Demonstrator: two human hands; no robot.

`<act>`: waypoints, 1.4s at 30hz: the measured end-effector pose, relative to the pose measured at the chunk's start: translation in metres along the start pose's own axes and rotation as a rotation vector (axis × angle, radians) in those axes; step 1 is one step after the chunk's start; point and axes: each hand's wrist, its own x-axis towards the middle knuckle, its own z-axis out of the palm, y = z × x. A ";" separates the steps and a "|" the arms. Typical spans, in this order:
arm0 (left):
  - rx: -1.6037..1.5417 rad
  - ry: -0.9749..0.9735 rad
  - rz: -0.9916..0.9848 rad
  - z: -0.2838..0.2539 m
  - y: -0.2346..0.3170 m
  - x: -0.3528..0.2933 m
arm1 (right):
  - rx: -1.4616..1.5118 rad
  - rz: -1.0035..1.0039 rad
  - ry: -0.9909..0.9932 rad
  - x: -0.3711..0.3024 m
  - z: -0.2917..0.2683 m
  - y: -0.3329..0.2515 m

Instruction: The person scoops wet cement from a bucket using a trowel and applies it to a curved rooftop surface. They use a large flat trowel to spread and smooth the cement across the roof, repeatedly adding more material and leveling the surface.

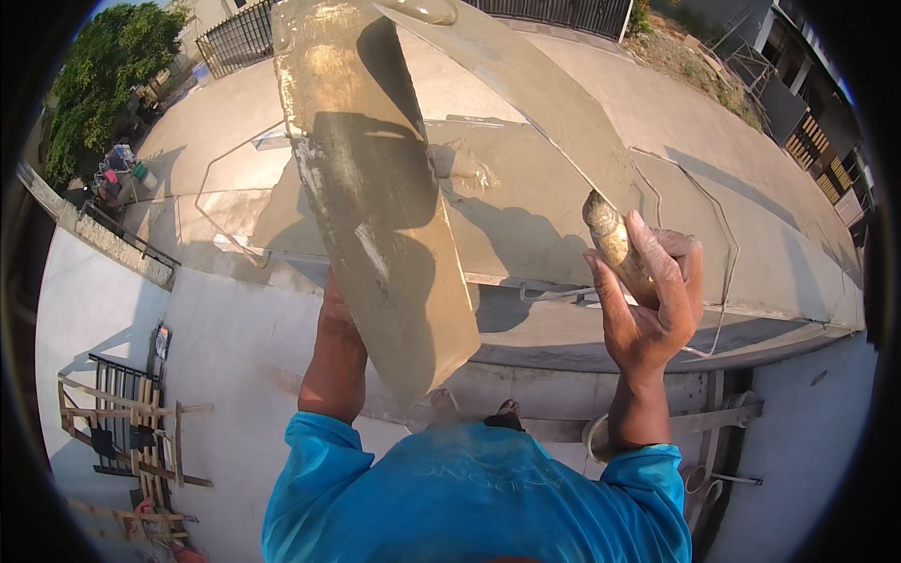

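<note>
A long flat plastering float [394, 253], smeared with grey-brown mortar, slants across the middle in front of me. My left forearm [333, 361] reaches up behind it; the board hides the hand that holds it up. In my right hand [657, 291] is the worn, rounded handle of a trowel, with my fingers and thumb wrapped round it. The trowel's mortar-coated blade [563, 108] points up and left, its tip over the float's upper end. A wet blob of mortar [427, 9] sits near that tip. Below lies a mortar-covered slab [526, 155] with a small heap of mortar [465, 167].
Bent metal rods [723, 253] stick out around the slab's sides. A wooden frame with dark bars [127, 413] stands at lower left, and a horizontal pole [713, 419] runs at lower right. Dark metal gates [568, 17] and a tree [117, 70] are farther off.
</note>
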 end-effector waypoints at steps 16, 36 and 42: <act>0.424 0.032 -0.025 0.068 0.025 -0.011 | -0.023 0.016 -0.110 -0.029 -0.014 -0.015; -0.035 0.012 0.194 0.103 0.058 -0.015 | -0.384 -0.097 -0.098 -0.114 -0.072 0.021; 0.055 0.072 0.137 0.126 0.035 -0.028 | -0.521 -0.149 -0.028 -0.100 -0.059 0.013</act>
